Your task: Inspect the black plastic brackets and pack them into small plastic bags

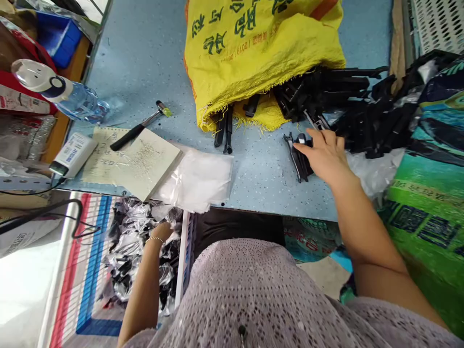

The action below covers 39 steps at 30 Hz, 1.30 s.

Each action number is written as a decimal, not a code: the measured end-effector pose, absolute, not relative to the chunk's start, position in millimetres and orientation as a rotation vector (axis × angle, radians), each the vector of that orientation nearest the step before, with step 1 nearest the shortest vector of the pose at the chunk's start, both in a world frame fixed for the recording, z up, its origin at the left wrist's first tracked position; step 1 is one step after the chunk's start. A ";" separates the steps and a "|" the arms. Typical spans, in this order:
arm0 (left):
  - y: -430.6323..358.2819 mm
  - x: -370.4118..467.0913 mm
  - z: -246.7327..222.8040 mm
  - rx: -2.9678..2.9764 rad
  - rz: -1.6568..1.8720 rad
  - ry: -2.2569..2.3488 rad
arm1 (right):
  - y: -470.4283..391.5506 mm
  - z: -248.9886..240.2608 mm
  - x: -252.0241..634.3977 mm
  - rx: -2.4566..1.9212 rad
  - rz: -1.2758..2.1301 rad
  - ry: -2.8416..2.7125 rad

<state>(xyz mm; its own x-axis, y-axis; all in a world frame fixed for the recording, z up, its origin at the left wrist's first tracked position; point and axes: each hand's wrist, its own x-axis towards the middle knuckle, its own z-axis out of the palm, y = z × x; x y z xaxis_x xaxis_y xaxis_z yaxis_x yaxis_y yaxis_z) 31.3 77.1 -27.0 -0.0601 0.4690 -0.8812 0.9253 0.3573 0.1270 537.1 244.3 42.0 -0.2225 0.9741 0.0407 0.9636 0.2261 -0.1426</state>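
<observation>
My right hand is over the right side of the blue table. Its thumb and forefinger close about a black plastic part that lies on the tabletop. A thin metal-looking strip shows just beyond the fingers, by a pile of similar black parts. Down at the left, my left hand reaches into a plastic basket among black pieces in clear bags. The fingers of that hand are hidden among the bags, so their grip does not show.
A yellow woven sack lies across the back, black parts spilling from its mouth. Left of it are a hammer, a cardboard sheet, clear bags, a white device and a water bottle. A green sack stands at right.
</observation>
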 end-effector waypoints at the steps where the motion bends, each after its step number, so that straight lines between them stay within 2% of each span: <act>1: 78.5 36.6 -18.0 1.244 -0.569 1.633 | 246.4 42.1 537.1 -1.822 0.116 -2.436; 3: 82.6 52.0 8.5 1.243 -0.355 1.438 | 245.8 41.9 528.6 -1.664 0.110 -2.588; 6: 102.8 95.2 38.6 1.418 0.231 1.289 | 237.6 36.5 505.5 -1.466 0.246 -2.731; 8: 126.4 131.9 37.7 1.664 0.566 1.506 | 230.5 31.2 493.5 -1.396 0.408 -2.765; 11: 160.9 168.5 14.2 1.904 0.634 1.845 | 219.4 26.3 490.0 -1.421 0.628 -2.685; 13: 174.2 169.6 0.3 1.914 0.612 1.828 | 210.8 25.4 492.4 -1.524 0.826 -2.463; 15: 179.0 157.1 -4.4 1.843 0.693 1.690 | 200.8 24.9 488.8 -1.547 1.178 -2.073; 19: 175.6 138.3 3.3 1.556 0.901 1.551 | 184.6 21.9 445.4 -1.080 1.948 -1.180; 23: 167.9 150.3 7.9 1.382 1.045 1.555 | 186.6 17.1 383.4 -0.788 2.288 -0.785; 26: 161.3 152.5 10.2 1.421 1.096 1.558 | 193.2 11.8 360.2 -0.833 2.347 -0.757; 32: 154.9 130.8 17.5 2.049 0.856 1.607 | 184.6 11.8 379.4 -1.081 1.996 -0.950; 34: 156.6 129.4 16.7 2.060 0.837 1.610 | 176.6 17.9 391.6 -1.019 1.950 -1.050; 37: 159.1 130.8 15.8 1.927 0.902 1.620 | 165.7 25.1 405.0 -0.928 2.064 -1.259; 39: 156.9 132.6 17.0 1.878 0.953 1.610 | 161.3 24.7 407.1 -1.089 2.010 -1.442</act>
<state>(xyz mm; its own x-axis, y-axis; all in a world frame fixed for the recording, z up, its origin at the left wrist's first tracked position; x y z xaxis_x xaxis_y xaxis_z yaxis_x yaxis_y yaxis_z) 132.6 156.9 17.0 0.0625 0.9792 0.1931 0.6399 -0.1878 0.7451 407.1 161.3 24.7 -0.5959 0.7254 -0.3446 0.0938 -0.3633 -0.9269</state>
